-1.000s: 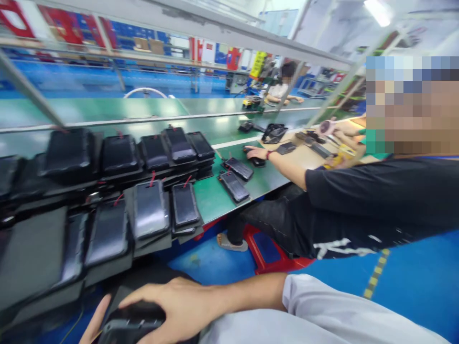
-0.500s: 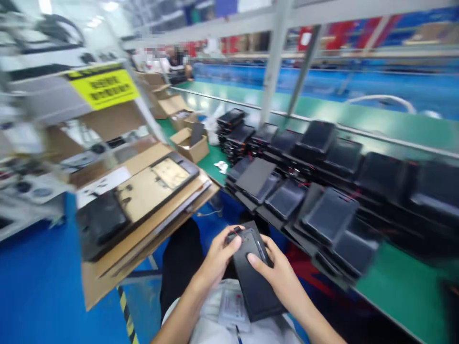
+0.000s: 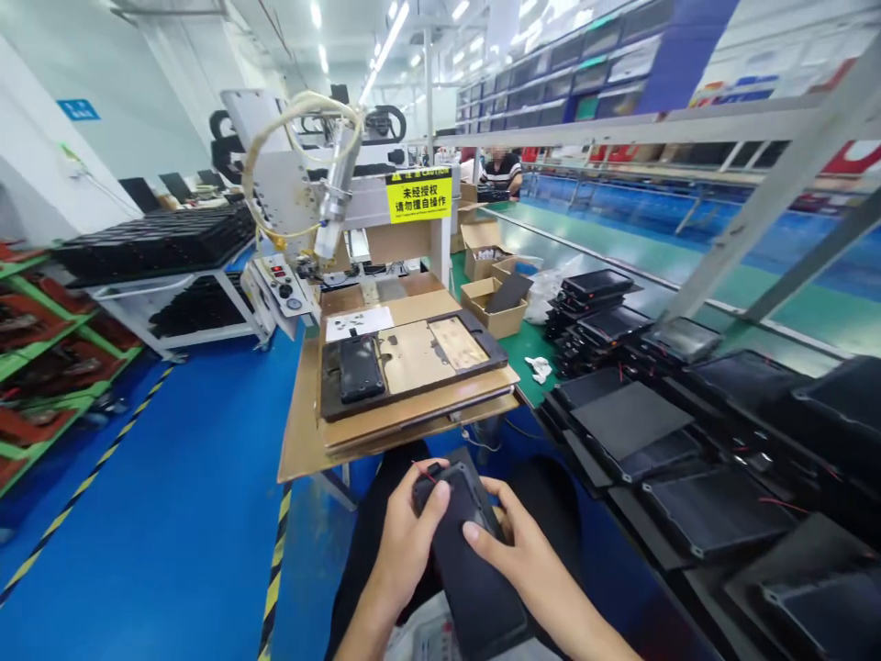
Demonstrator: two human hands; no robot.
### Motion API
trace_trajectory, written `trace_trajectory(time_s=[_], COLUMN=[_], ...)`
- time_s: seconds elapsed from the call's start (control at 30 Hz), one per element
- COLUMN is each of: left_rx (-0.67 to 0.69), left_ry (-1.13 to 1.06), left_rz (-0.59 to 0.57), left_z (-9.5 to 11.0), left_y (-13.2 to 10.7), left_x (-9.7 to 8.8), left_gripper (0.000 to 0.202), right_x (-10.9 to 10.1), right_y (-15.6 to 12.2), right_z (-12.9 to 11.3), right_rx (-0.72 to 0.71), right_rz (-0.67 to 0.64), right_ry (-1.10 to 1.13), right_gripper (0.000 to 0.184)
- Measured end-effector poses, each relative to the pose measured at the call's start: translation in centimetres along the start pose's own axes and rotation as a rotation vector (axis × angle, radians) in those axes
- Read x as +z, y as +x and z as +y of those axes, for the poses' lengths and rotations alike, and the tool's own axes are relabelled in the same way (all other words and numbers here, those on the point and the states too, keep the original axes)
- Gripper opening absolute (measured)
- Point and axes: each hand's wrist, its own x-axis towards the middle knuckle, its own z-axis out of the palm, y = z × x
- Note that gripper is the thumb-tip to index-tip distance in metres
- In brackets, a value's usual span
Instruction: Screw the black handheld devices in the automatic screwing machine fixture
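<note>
My left hand point(image 3: 413, 542) and my right hand point(image 3: 516, 578) grip a long black rugged handheld device point(image 3: 474, 588) above my lap, with a thin red wire at its upper end. My left fingers wrap its upper end, and my right fingers press its side. Ahead of them, a wooden-and-cardboard work surface point(image 3: 413, 431) carries a dark-framed jig point(image 3: 413, 363). Another black device point(image 3: 360, 367) lies in the jig's left side. Neither hand touches the jig.
Right of my hands, black devices point(image 3: 716, 505) lie in rows and stacks on a green bench point(image 3: 527, 344). Cardboard boxes point(image 3: 485, 308) stand beyond. A dispensing machine point(image 3: 323, 193) with a yellow caution sign point(image 3: 418, 195) rises behind the jig. A person point(image 3: 501, 170) sits far back.
My view has swung from the bench and co-worker on the right to the jig and machine ahead. My left hand alone was on the device earlier; now both hands hold it.
</note>
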Motion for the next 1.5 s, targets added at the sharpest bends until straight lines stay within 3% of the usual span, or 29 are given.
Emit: trace_trajectory(time_s=[0.13, 0.23, 0.33, 0.47, 0.63, 0.73, 0.87, 1.03, 1.23, 1.37, 1.5], left_rx=[-0.020, -0.025, -0.008, -0.067, -0.206, -0.232, -0.300, -0.202, -0.185, -0.175, -0.153], left_ry=[-0.062, -0.129, -0.151, -0.187, -0.245, -0.276, -0.262, -0.131, -0.155, -0.193, -0.182], left_rz=[0.234, 0.365, 0.451, 0.508, 0.510, 0.494, 0.481, 0.474, 0.499, 0.532, 0.537], left_z=[1.4, 2.6, 4.0, 5.1, 4.2, 3.1, 2.6, 3.6, 3.8, 2.5, 0.8], left_y=[-0.7, -0.6, 0.2, 1.7, 3.2, 3.7, 4.2, 5.2, 5.3, 4.2, 2.6], left_x=[-5.0, -8.9, -12.6, -17.0, -21.2, -22.2, -22.2, -22.0, -22.0, -21.7, -21.7], left_gripper=[0.044, 0.051, 0.054, 0.064, 0.070, 0.071, 0.068, 0.060, 0.059, 0.058, 0.059], right_x=[4.3, 6.9, 8.3, 8.6, 7.7, 7.8, 9.5, 12.1, 14.8, 16.4, 17.7], right_y=[1.1, 2.5, 4.5, 7.5, 10.2, 12.1, 16.2, 23.4, 30.2, 33.3, 35.5], right_z=[-2.0, -2.6, -2.5, -2.2, -4.3, -7.5, -11.9, -14.9, -16.1, -16.9, -18.0], right_rx=[0.033, 0.053, 0.063, 0.034, -0.093, -0.183, -0.327, -0.409, -0.322, -0.229, -0.132], right_rz=[-0.243, -0.314, -0.304, -0.209, 0.008, 0.069, 0.131, 0.157, 0.148, 0.135, 0.131], right_ry=[0.169, 0.153, 0.094, 0.068, -0.135, -0.330, -0.756, -1.035, -1.349, -1.507, -1.531], right_gripper=[0.060, 0.054, 0.049, 0.054, 0.052, 0.045, 0.030, 0.030, 0.047, 0.060, 0.073])
